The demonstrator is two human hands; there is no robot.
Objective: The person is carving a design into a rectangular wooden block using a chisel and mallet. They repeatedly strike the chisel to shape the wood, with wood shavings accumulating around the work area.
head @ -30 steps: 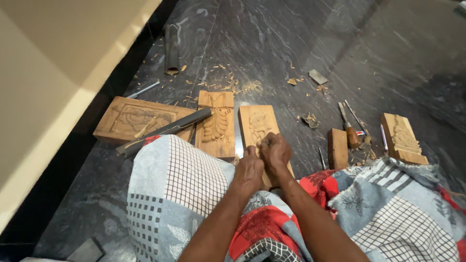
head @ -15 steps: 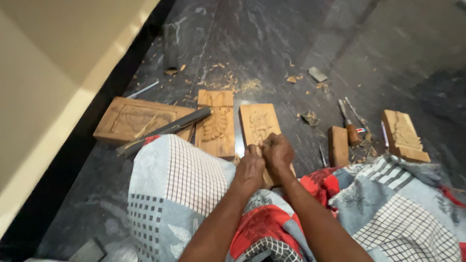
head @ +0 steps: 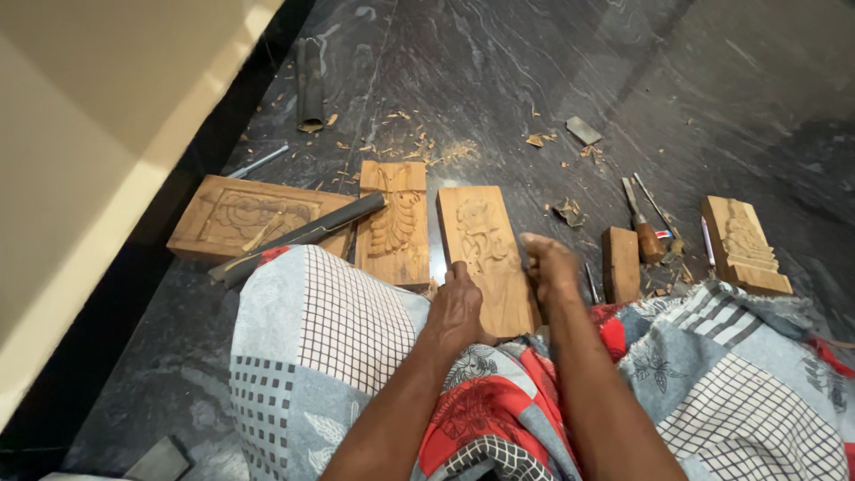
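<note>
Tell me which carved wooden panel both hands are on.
The upright middle panel, between left hand and right hand; the other panels lie untouched.

Left hand (head: 459,307) on carved wooden panel (head: 485,254), right hand (head: 549,265) beside, grip unclear

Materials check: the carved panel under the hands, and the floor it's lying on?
Carved panel: looks like unfinished hardwood, with a matte tan face, visible grain and raw relief cuts; the left hand rests on its edge. Floor: probably polished dark stone, granite or marble, judging by its pale veining and soft sheen.
</note>
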